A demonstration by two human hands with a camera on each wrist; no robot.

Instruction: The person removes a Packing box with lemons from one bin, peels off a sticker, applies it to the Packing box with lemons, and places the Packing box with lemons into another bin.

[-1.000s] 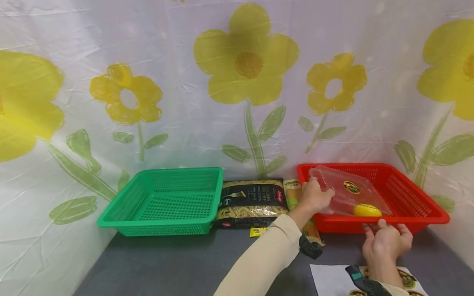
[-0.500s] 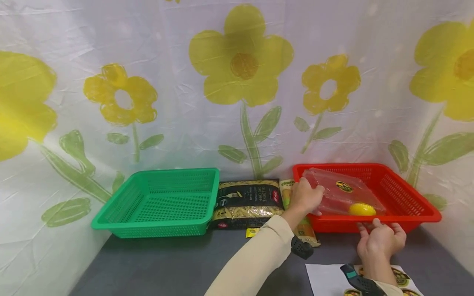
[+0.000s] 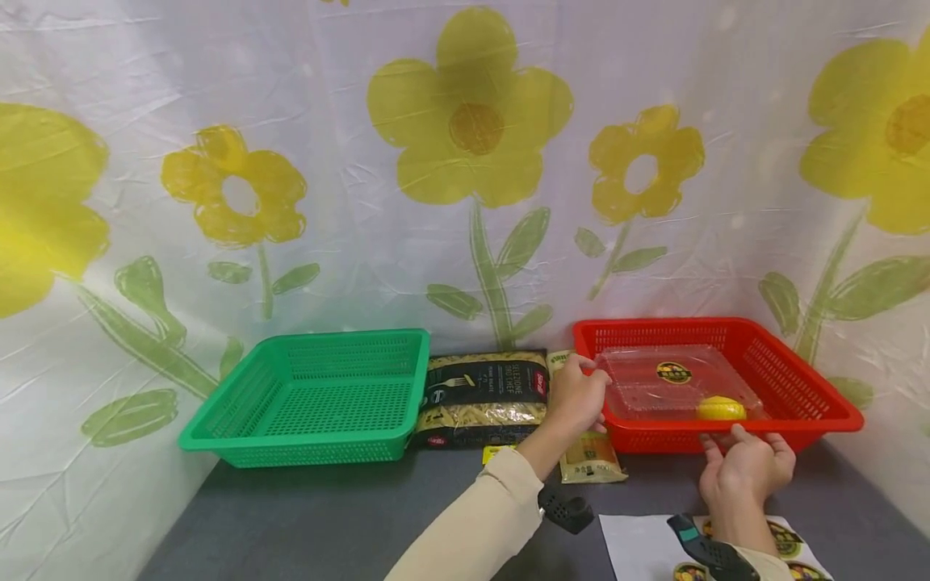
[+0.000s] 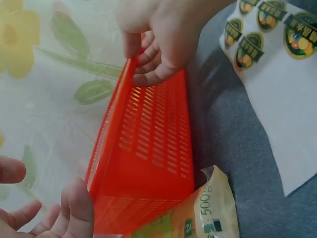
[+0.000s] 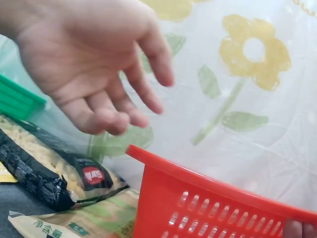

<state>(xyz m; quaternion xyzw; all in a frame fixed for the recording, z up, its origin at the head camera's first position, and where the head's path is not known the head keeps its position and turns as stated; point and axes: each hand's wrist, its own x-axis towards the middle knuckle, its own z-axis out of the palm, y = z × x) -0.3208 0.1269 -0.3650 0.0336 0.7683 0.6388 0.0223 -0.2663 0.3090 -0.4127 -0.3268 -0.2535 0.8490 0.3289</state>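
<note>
The red basket (image 3: 814,387) stands at the right of the table. Inside it lies a clear plastic box (image 3: 701,390) with a round black-and-yellow sticker. A yellow, lemon-like item (image 3: 721,408) shows at the box's front edge. My left hand (image 3: 580,397) is beside the basket's left end, fingers loosely bent and holding nothing; the right wrist view shows this left hand (image 5: 99,69) apart from the rim. With the thumb at the rim and fingers curled under it, my right hand (image 3: 748,472) grips the basket's front side, as the left wrist view also shows.
A green basket (image 3: 320,440) stands at the left. Between the baskets lie a black pasta bag (image 3: 487,395) and a long tan packet (image 3: 592,460), with a small yellow sachet (image 3: 494,454) before them. A sticker sheet (image 3: 639,541) lies in front; a flowered curtain hangs behind.
My left hand has let go of the clear plastic box and drawn back to the left. The box has dropped flatter into the red basket. My right hand keeps its grip on the rim.
</note>
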